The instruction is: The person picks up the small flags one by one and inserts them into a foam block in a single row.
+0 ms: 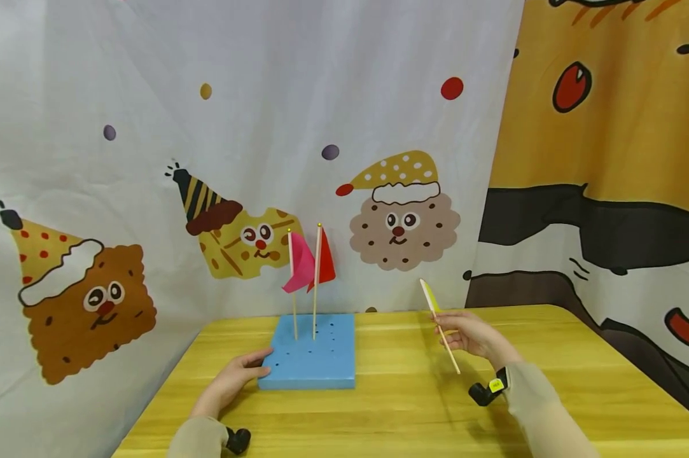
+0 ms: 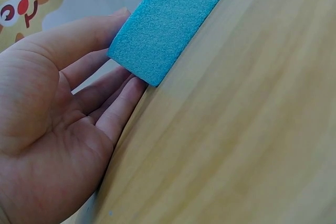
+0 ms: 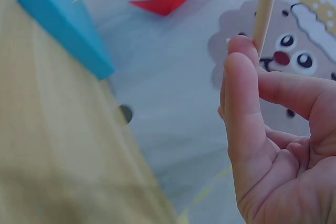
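Note:
On the table's left half lies a blue foam board point(image 1: 315, 369) with several small holes in its top. My left hand point(image 1: 233, 379) holds the board's left edge; in the left wrist view its thumb and fingers meet the board's corner. A pink flag point(image 1: 301, 264) and a red flag point(image 1: 326, 257) stand upright on thin sticks in the board. My right hand point(image 1: 467, 332) pinches the wooden stick of a yellow-green flag point(image 1: 431, 297), tilted above the table, right of the board. In the right wrist view, thumb and fingertips grip this stick point(image 3: 265, 11); its flag is out of sight there.
The wooden table point(image 1: 401, 413) ends at the back against a white printed curtain point(image 1: 275, 95) with cartoon biscuits. On the right hangs an orange and dark printed part point(image 1: 613, 140). A small black device sits on each wrist.

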`<state>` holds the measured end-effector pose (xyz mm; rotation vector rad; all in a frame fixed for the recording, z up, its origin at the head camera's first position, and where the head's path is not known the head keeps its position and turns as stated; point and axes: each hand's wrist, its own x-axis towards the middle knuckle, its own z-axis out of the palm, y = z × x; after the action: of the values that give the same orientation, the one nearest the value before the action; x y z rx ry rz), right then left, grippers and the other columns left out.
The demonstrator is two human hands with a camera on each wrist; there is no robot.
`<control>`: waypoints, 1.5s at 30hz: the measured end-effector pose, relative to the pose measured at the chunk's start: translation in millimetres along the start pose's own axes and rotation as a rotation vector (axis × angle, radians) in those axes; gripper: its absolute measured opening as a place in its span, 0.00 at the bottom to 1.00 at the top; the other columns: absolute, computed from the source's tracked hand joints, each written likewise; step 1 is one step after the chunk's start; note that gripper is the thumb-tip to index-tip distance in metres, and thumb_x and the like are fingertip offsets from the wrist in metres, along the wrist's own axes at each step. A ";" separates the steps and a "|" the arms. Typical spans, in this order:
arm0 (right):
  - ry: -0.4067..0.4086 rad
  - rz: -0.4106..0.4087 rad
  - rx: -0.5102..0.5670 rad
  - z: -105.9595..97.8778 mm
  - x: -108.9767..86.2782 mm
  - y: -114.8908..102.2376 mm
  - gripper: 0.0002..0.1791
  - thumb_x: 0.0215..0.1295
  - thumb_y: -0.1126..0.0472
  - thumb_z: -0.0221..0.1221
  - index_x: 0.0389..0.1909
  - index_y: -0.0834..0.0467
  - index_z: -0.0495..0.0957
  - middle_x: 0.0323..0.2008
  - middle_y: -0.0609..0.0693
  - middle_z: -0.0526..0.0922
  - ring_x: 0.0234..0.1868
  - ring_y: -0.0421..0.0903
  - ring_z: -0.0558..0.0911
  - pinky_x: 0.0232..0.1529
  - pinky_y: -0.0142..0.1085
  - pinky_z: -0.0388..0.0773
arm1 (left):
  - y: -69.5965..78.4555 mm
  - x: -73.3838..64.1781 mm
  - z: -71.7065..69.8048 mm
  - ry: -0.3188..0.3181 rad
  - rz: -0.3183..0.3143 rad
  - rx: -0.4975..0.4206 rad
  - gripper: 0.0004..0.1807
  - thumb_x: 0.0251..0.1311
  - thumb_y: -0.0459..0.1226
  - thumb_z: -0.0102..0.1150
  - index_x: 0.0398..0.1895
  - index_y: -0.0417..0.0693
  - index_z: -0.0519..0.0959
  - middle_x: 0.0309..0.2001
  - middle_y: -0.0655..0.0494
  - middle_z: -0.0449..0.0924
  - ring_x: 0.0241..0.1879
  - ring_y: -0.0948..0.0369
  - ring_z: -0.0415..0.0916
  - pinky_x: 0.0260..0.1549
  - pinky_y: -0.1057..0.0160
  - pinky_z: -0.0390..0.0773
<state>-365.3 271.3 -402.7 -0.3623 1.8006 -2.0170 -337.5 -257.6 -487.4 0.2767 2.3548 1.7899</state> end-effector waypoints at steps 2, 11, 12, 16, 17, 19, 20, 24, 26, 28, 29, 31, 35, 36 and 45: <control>0.000 -0.014 -0.013 4.2 3.2 -10.0 0.12 0.75 0.64 0.49 0.51 0.59 0.79 0.33 0.52 0.81 0.24 0.42 0.84 0.30 0.33 0.83 | 0.4 -0.7 -1.2 0.007 -0.003 0.001 0.34 0.62 0.40 0.64 0.70 0.38 0.66 0.70 0.35 0.57 0.69 0.37 0.52 0.64 0.40 0.58; 0.054 -0.106 -0.161 29.2 10.5 -36.4 0.22 0.72 0.63 0.54 0.61 0.71 0.68 0.32 0.53 0.81 0.23 0.44 0.84 0.28 0.36 0.84 | 3.3 -1.2 -1.3 -0.001 -0.004 -0.003 0.34 0.63 0.40 0.64 0.70 0.38 0.65 0.70 0.35 0.58 0.69 0.37 0.52 0.64 0.40 0.59; 0.068 -0.116 -0.186 32.9 11.4 -36.8 0.24 0.72 0.62 0.55 0.63 0.72 0.66 0.32 0.54 0.81 0.23 0.45 0.84 0.28 0.36 0.84 | 3.4 -1.4 -1.2 -0.004 -0.002 -0.006 0.34 0.63 0.40 0.63 0.70 0.38 0.65 0.70 0.35 0.57 0.69 0.36 0.51 0.64 0.40 0.59; 0.139 -0.165 -0.276 49.4 17.3 -32.9 0.26 0.70 0.64 0.55 0.64 0.73 0.65 0.31 0.57 0.81 0.20 0.45 0.84 0.25 0.40 0.84 | 2.8 -2.5 -0.4 -0.003 0.002 -0.008 0.34 0.63 0.39 0.63 0.70 0.38 0.65 0.70 0.34 0.58 0.69 0.37 0.52 0.64 0.40 0.59; 0.152 -0.181 -0.295 53.2 19.1 -30.6 0.26 0.70 0.64 0.55 0.65 0.72 0.65 0.30 0.57 0.81 0.19 0.45 0.83 0.25 0.41 0.84 | 2.3 -3.2 -0.5 -0.004 0.001 -0.008 0.34 0.63 0.39 0.63 0.70 0.38 0.65 0.70 0.35 0.57 0.69 0.37 0.52 0.64 0.40 0.60; 0.171 -0.209 -0.311 59.7 23.2 -25.7 0.25 0.70 0.65 0.55 0.65 0.71 0.65 0.30 0.58 0.82 0.18 0.46 0.83 0.24 0.42 0.84 | 1.5 -4.5 -0.5 -0.006 0.003 -0.008 0.34 0.64 0.39 0.62 0.70 0.38 0.65 0.70 0.35 0.57 0.69 0.37 0.52 0.64 0.40 0.60; 0.174 -0.226 -0.318 62.1 25.1 -23.1 0.25 0.70 0.65 0.55 0.65 0.70 0.66 0.30 0.57 0.82 0.18 0.46 0.83 0.25 0.44 0.84 | 1.0 -4.8 -0.5 -0.008 0.002 -0.009 0.34 0.64 0.40 0.63 0.70 0.38 0.65 0.70 0.35 0.57 0.69 0.37 0.51 0.64 0.40 0.60; 0.189 -0.264 -0.300 71.7 32.0 -16.3 0.25 0.70 0.65 0.56 0.65 0.68 0.66 0.30 0.57 0.82 0.19 0.48 0.83 0.25 0.46 0.84 | 0.9 -4.7 0.1 -0.013 0.004 -0.003 0.34 0.64 0.40 0.62 0.71 0.39 0.64 0.70 0.35 0.57 0.69 0.37 0.52 0.64 0.40 0.59; 0.193 -0.279 -0.288 76.7 36.0 -14.9 0.25 0.70 0.65 0.56 0.66 0.67 0.66 0.31 0.58 0.83 0.20 0.48 0.83 0.26 0.47 0.84 | 1.5 -3.8 0.3 -0.011 0.004 -0.010 0.34 0.64 0.40 0.63 0.70 0.39 0.65 0.70 0.35 0.57 0.69 0.37 0.52 0.64 0.40 0.59; 0.201 -0.295 -0.287 81.3 41.2 -14.6 0.25 0.70 0.64 0.56 0.66 0.65 0.66 0.32 0.57 0.83 0.20 0.49 0.83 0.27 0.48 0.84 | 2.3 -2.6 0.1 -0.007 0.011 -0.013 0.33 0.63 0.39 0.63 0.70 0.39 0.65 0.70 0.35 0.58 0.69 0.38 0.52 0.64 0.40 0.58; 0.207 -0.303 -0.282 83.8 44.3 -14.8 0.24 0.70 0.64 0.56 0.65 0.63 0.67 0.31 0.57 0.83 0.21 0.49 0.83 0.27 0.49 0.83 | 2.7 -2.0 -0.3 -0.007 0.015 -0.016 0.33 0.63 0.39 0.63 0.70 0.39 0.65 0.70 0.35 0.58 0.69 0.38 0.52 0.64 0.40 0.58; 0.208 -0.334 -0.293 87.4 50.8 -15.6 0.24 0.70 0.64 0.56 0.65 0.63 0.66 0.31 0.56 0.83 0.21 0.51 0.83 0.27 0.50 0.83 | 3.1 -0.2 -1.1 -0.009 0.027 -0.021 0.33 0.64 0.39 0.63 0.70 0.38 0.65 0.70 0.35 0.58 0.69 0.38 0.53 0.64 0.40 0.58; 0.199 -0.390 -0.313 93.1 63.9 -16.8 0.22 0.71 0.64 0.56 0.64 0.62 0.68 0.31 0.57 0.82 0.23 0.58 0.83 0.27 0.53 0.82 | 3.1 0.8 -1.7 -0.012 0.042 -0.006 0.33 0.64 0.39 0.62 0.70 0.38 0.65 0.70 0.36 0.58 0.69 0.39 0.54 0.64 0.40 0.59; 0.192 -0.403 -0.321 94.7 66.8 -16.9 0.22 0.71 0.64 0.56 0.64 0.63 0.68 0.32 0.58 0.82 0.23 0.59 0.83 0.26 0.53 0.82 | 2.6 0.4 -1.8 -0.013 0.041 -0.005 0.33 0.64 0.39 0.63 0.70 0.38 0.65 0.70 0.35 0.58 0.69 0.39 0.54 0.64 0.40 0.59; 0.245 -0.449 -0.365 108.2 91.7 -16.6 0.20 0.70 0.65 0.57 0.62 0.59 0.71 0.39 0.62 0.78 0.32 0.70 0.81 0.31 0.62 0.79 | 3.2 -2.0 -0.8 0.000 0.027 -0.012 0.34 0.63 0.39 0.63 0.70 0.38 0.65 0.70 0.35 0.58 0.68 0.39 0.55 0.64 0.40 0.59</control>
<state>-399.3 134.6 -379.1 -0.7077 2.4286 -2.0772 -335.6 -258.0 -484.1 0.3085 2.3513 1.8154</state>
